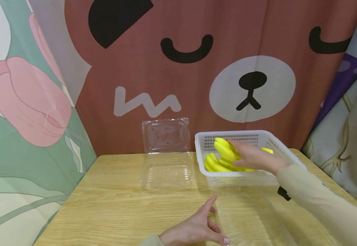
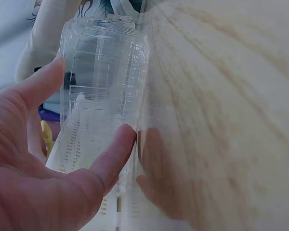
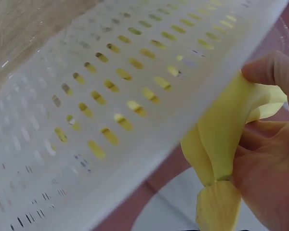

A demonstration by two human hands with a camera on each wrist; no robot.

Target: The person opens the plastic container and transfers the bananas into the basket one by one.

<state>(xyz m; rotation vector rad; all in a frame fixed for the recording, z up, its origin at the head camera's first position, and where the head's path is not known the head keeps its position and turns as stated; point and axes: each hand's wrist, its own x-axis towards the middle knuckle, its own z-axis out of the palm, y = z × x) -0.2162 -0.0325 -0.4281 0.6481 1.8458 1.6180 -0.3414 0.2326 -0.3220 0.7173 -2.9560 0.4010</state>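
My right hand (image 1: 256, 157) grips a bunch of yellow bananas (image 1: 225, 150) just over the white perforated basket (image 1: 198, 152). In the right wrist view, thumb and fingers curl round the bunch (image 3: 221, 130) beside the basket's rim, its stem end pointing down. More bananas (image 1: 213, 165) lie inside the basket. Low in the head view, my left hand (image 1: 195, 227) rests against the left side of a clear plastic container (image 1: 246, 218), thumb and fingers spread. The left wrist view shows its fingertips touching the wall of that clear container (image 2: 103, 62).
Left of the basket stands another clear plastic clamshell box (image 1: 167, 174), its lid (image 1: 166, 136) raised against the curtain (image 1: 120, 133). All of these stand on a wooden table (image 1: 110, 205). Patterned fabric hangs at the back and both sides.
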